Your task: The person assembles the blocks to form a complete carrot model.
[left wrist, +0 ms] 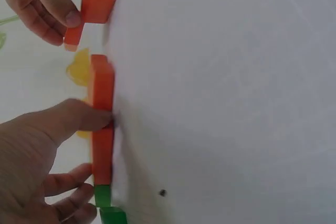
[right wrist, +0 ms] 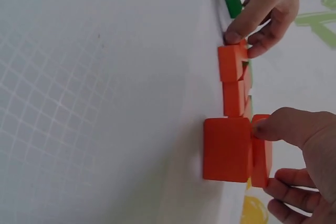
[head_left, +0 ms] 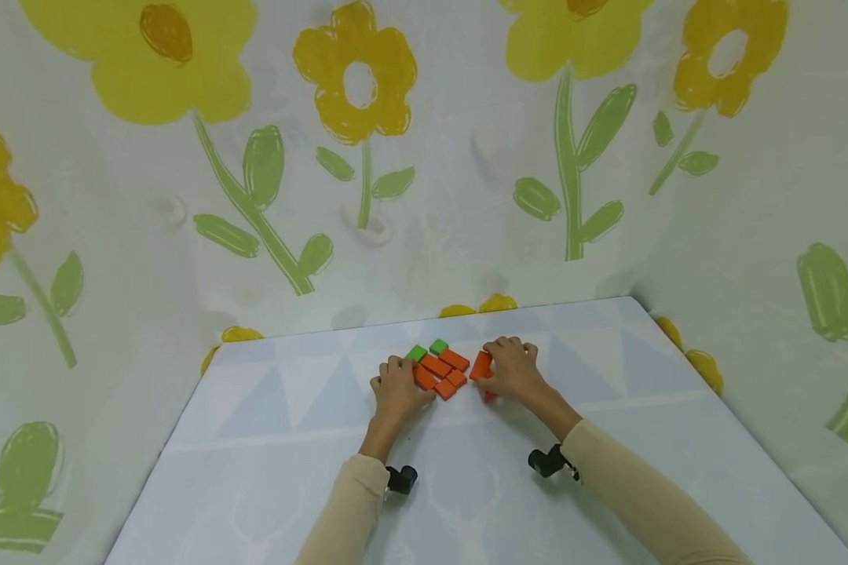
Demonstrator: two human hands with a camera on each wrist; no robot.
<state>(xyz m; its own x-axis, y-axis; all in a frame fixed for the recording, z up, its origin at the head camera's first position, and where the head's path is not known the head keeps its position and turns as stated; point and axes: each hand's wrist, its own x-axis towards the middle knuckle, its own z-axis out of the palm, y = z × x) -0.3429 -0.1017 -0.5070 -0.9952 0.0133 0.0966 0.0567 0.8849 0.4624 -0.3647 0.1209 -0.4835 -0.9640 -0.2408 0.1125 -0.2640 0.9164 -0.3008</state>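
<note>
Several orange blocks (head_left: 436,366) and two green blocks (head_left: 439,346) lie grouped flat on the table in the head view. My left hand (head_left: 398,390) is at the group's left side, its thumb and fingers gripping an orange block (left wrist: 102,156) at the edge. To the right of the group, my right hand (head_left: 514,370) pinches an orange block (right wrist: 261,150) between thumb and fingers, raised above the table. A second orange block (right wrist: 227,149) sits beside it on the table, nearer me. The right palm partly hides it in the head view.
The pale patterned table (head_left: 254,471) stretches toward me and to both sides. Behind its far edge hangs a white cloth wall (head_left: 459,212) with printed yellow flowers. Small black cameras (head_left: 546,461) are worn at the wrists.
</note>
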